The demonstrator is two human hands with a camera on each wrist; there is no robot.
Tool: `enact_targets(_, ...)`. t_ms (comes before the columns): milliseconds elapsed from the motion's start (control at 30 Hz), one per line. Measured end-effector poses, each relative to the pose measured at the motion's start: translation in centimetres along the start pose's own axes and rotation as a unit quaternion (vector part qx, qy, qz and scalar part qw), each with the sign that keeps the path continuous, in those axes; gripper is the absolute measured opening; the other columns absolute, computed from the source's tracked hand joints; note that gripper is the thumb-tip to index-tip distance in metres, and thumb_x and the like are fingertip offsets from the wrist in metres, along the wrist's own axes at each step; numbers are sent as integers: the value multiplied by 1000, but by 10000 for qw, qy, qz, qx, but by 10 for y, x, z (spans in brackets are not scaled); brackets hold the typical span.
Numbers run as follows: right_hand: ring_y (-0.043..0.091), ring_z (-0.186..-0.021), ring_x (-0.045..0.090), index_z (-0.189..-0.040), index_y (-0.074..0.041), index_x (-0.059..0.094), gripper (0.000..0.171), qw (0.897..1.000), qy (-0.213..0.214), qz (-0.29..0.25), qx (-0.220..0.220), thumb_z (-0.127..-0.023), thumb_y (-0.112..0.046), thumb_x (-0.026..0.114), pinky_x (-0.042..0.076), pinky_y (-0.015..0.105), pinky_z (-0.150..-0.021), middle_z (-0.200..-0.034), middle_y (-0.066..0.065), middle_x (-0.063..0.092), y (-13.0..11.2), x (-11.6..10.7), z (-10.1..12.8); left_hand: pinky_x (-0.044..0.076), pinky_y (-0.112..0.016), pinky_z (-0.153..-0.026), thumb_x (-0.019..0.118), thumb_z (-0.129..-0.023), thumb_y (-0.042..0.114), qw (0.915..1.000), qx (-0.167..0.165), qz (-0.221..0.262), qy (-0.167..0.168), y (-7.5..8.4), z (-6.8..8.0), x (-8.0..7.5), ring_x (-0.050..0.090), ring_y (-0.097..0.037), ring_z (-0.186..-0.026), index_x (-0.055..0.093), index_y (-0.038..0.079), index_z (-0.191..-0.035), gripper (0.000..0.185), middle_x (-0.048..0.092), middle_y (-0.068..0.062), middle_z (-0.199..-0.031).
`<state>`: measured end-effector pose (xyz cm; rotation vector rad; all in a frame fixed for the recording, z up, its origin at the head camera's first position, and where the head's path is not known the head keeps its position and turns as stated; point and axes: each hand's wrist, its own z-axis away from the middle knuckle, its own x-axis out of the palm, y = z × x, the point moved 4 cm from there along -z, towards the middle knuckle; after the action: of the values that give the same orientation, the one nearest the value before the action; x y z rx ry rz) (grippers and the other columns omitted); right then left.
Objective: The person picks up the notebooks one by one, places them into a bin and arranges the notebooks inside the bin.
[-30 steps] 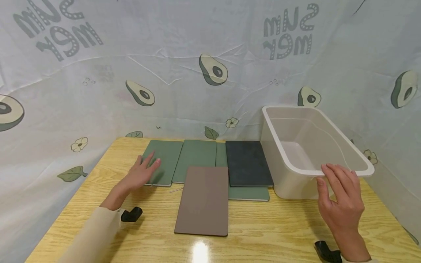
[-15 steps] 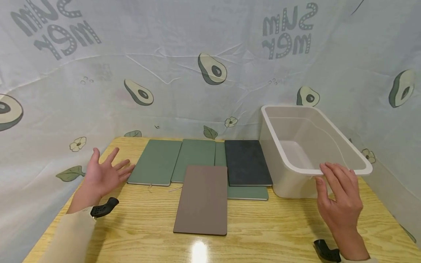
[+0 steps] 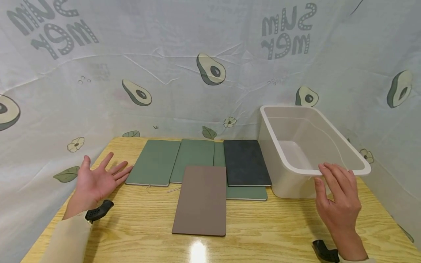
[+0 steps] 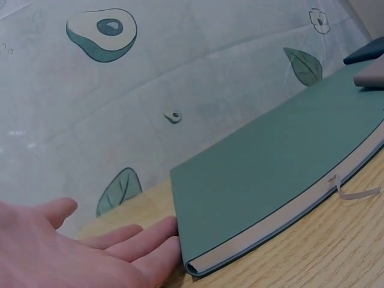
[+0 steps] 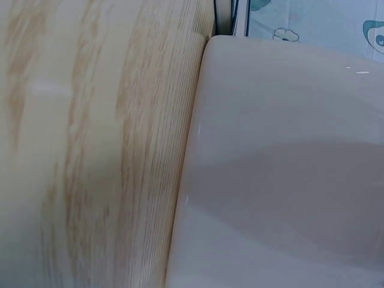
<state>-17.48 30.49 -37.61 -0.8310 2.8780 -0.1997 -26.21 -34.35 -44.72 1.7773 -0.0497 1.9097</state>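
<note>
My left hand (image 3: pixel 98 182) lies palm up with fingers spread, at the left side of a green notebook (image 3: pixel 153 162). In the left wrist view its fingertips touch the notebook's spine edge, and a ribbon (image 4: pixel 357 193) sticks out from the pages. Beside that notebook lies a second green notebook (image 3: pixel 194 159). A brown notebook (image 3: pixel 200 201) lies in front, over its corner. Farther right, a black notebook (image 3: pixel 246 162) covers most of a third green one (image 3: pixel 246 193). My right hand (image 3: pixel 340 197) rests its loosely bent fingers on the near rim of a beige plastic bin (image 3: pixel 292 184), thumb apart outside.
The bin stands at the right rear of the wooden table (image 3: pixel 263 233), its inside bare in the head view. A printed cloth (image 3: pixel 171 98) hangs behind and along both sides. Black wrist cameras (image 3: pixel 99 210) sit on both wrists.
My left hand has left the top of the leftmost green notebook, moved left and turned palm up beside it. My right hand stays at the bin's rim.
</note>
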Motion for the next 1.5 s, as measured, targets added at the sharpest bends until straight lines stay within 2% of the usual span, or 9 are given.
enact_targets(300,49,-108,66,-115,3,80,44,10000,11,-14,-76,-105,-38,68,46,60,-116,-112,28,77,-4,1,-1,-10,-36,-135,52,-94,79,9992,40,-317,234,-2,0,2,44,-41,-154,16,61,-161,77,-16,12,-176)
enact_targets(400,51,-108,65,-114,4,79,46,10000,-13,15,-54,-105,-39,67,44,60,-119,-111,30,76,-9,1,-4,-10,-35,-135,53,-95,78,9986,6,-486,222,-2,-1,4,52,-40,-145,17,60,-161,78,27,-13,-176)
enact_targets(533,53,-107,64,-112,6,79,48,10000,-4,10,-21,-106,-40,66,42,61,-120,-109,32,74,-14,0,-7,-10,-34,-135,55,-96,76,9977,-74,-651,146,-2,-4,8,59,-38,-137,32,54,-160,72,69,-27,-128)
enact_targets(667,53,-106,63,-111,7,79,48,10000,74,-27,-33,-106,-40,66,42,63,-119,-108,32,74,-16,1,-9,-7,-34,-135,54,-98,74,9961,-173,-853,113,-2,-6,10,61,-35,-133,58,33,-147,64,71,-26,-128)
enact_targets(867,53,-107,64,-112,6,79,47,9999,80,-37,-53,-105,-39,67,43,68,-116,-110,31,75,-13,1,-6,15,-35,-130,50,-100,73,9903,-243,-1361,127,-3,-9,12,67,-30,-126,69,17,-133,67,73,-18,-130)
enact_targets(1033,53,-107,64,-112,6,79,48,9999,92,-32,-39,-105,-40,67,42,69,-116,-110,31,74,-13,1,-6,-4,-35,-133,44,-103,72,9863,-321,-1620,1,-5,-12,15,69,-26,-124,70,15,-130,68,74,-14,-130)
enact_targets(1200,54,-106,63,-111,6,79,49,9999,113,-37,-30,-106,-40,66,41,68,-118,-109,32,74,-14,1,-7,38,-41,-117,42,-109,61,9826,-404,-1810,50,-7,-13,12,69,-25,-124,69,18,-130,55,74,-10,-131)
enact_targets(1333,54,-106,64,-112,6,79,48,9999,94,-46,-49,-105,-40,67,42,67,-117,-109,32,74,-13,1,-5,58,-38,-98,43,-116,33,9677,-329,-2450,497,-10,-16,8,72,-19,-119,48,27,-155,40,74,0,-127)
enact_targets(1500,52,-107,65,-113,6,79,48,9999,78,-31,-76,-105,-40,67,43,65,-118,-110,31,75,-11,1,-4,64,-40,-95,44,-113,3,9324,-377,-3511,771,-17,-24,7,75,-14,-111,-13,18,-171,82,73,11,-121)
